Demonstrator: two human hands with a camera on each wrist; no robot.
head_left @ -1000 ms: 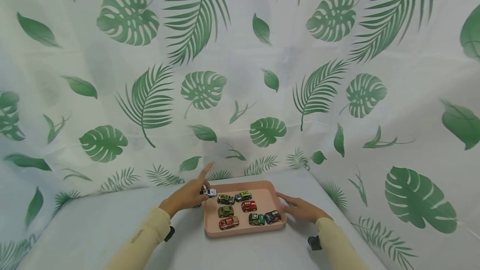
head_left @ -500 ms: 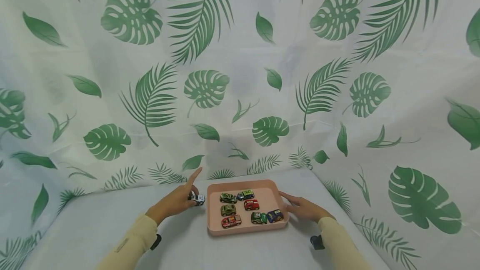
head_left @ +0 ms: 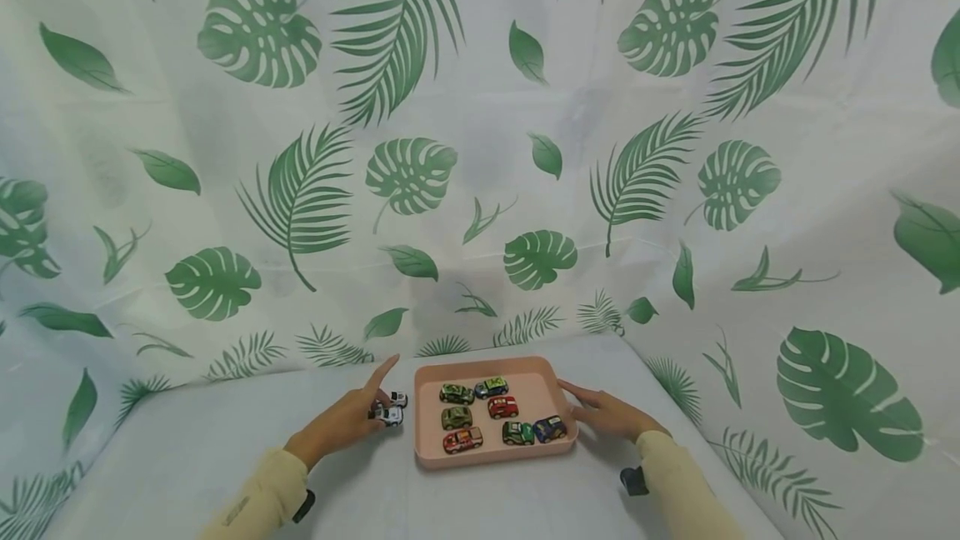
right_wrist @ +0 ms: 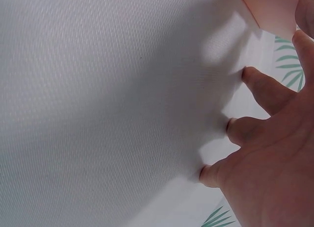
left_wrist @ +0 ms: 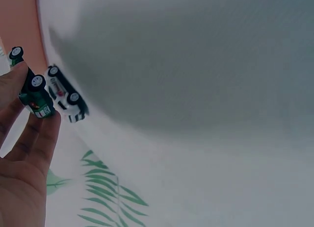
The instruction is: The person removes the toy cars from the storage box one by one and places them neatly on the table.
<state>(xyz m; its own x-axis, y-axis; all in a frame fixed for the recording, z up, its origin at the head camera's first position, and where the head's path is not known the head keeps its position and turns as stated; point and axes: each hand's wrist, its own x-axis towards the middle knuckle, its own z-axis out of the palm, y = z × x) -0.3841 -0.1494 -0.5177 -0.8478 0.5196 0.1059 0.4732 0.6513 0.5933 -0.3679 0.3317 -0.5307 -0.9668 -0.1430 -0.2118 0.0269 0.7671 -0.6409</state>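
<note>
My left hand (head_left: pixel 341 423) is left of the pink tray (head_left: pixel 491 462), index finger pointing outward. Its thumb and fingers pinch a toy car (left_wrist: pixel 39 97), which shows a dark green side and white wheel hubs in the left wrist view. Close beside that, a white-and-black toy car (left_wrist: pixel 66 94) lies near the tray's edge. From the head, both appear pale at the fingertips. My right hand (head_left: pixel 611 417) touches the tray's right rim, its fingers spread; the right wrist view shows several fingertips on the white surface by the tray's corner (right_wrist: pixel 274 11).
Inside the tray are several toy cars, among them a red one (head_left: pixel 503 407), a blue one (head_left: pixel 550 428) and an orange-red one (head_left: pixel 462 440). A white sheet with green leaves (head_left: pixel 480 190) rises behind the white table (head_left: pixel 187 448).
My left hand has moved left with its toy car from over the tray's edge, then lower toward the table. Two cars now show at its fingertips. The right hand has stayed at the tray.
</note>
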